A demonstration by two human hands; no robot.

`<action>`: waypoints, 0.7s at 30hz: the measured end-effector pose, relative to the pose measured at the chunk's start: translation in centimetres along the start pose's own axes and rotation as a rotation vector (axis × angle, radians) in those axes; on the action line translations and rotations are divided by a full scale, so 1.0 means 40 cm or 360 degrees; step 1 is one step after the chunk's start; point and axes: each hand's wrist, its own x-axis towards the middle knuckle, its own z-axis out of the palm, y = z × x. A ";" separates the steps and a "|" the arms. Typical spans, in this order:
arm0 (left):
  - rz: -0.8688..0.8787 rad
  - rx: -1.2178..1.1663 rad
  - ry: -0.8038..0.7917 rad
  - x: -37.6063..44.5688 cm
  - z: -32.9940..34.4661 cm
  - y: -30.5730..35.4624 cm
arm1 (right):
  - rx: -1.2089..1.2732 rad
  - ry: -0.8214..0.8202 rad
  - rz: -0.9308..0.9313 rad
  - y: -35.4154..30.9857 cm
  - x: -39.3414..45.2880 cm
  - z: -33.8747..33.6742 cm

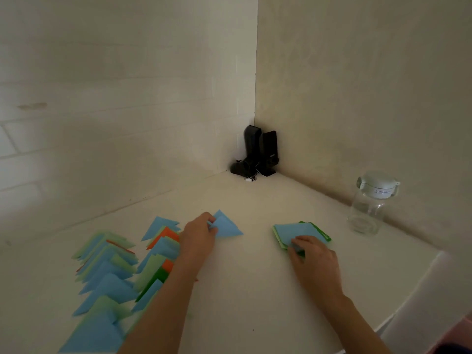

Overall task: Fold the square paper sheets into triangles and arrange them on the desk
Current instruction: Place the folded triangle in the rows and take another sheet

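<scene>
The only writing in view is a small printed mark on the pale lid of the clear glass jar (367,208) standing at the right against the wall, and it is too small and blurred to read; a faint light patch on the front of one of the two black upright speakers (263,152) in the far corner cannot be made out either. On the cream-white desk (255,290), the left hand (198,237) pinches the left corner of a blue folded paper triangle (227,226) between thumb and fingertips, the triangle lying flat on the desk just right of the hand. The right hand (313,259) rests with curled fingers on the near edge of a small stack of square paper sheets (301,233), blue on top with light and dark green edges showing below; whether it pinches the top sheet or only presses on it cannot be told. At the near left lie two overlapping rows of folded triangles (107,277) in blue, light green, dark green and orange; the left forearm covers part of the right-hand row, the nearest pieces are blurred, and the lowest one is cut off by the frame's bottom edge. A tangle of dark cable at the speakers' foot is indistinct.
</scene>
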 end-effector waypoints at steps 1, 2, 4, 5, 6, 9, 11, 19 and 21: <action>-0.0007 0.0011 -0.0001 0.014 0.004 0.000 | 0.0004 -0.0020 0.0014 0.004 0.002 0.003; -0.0021 0.0031 0.0003 0.026 0.009 0.000 | 0.0011 -0.0021 0.0025 0.008 0.003 0.005; -0.0034 0.0106 0.0025 0.042 0.019 -0.002 | 0.0024 0.0015 0.0030 0.011 0.000 0.009; -0.0030 0.0149 0.0040 0.047 0.024 -0.003 | 0.0036 0.0036 0.0032 0.010 -0.002 0.010; -0.0024 0.0181 0.0059 0.052 0.028 -0.006 | 0.0045 0.0057 0.0030 0.010 -0.002 0.011; -0.0026 0.0322 0.0100 0.059 0.036 -0.013 | 0.0073 0.0049 0.0029 0.010 0.000 0.007; -0.0022 0.0437 0.0112 0.057 0.039 -0.016 | 0.0097 0.0050 0.0008 0.013 0.003 0.005; -0.0102 0.0428 0.0074 0.051 0.028 -0.010 | 0.0083 0.0430 -0.0139 0.014 -0.011 -0.047; -0.0130 0.0486 0.0074 0.043 0.021 0.001 | 0.0054 0.0391 -0.0125 0.013 -0.015 -0.052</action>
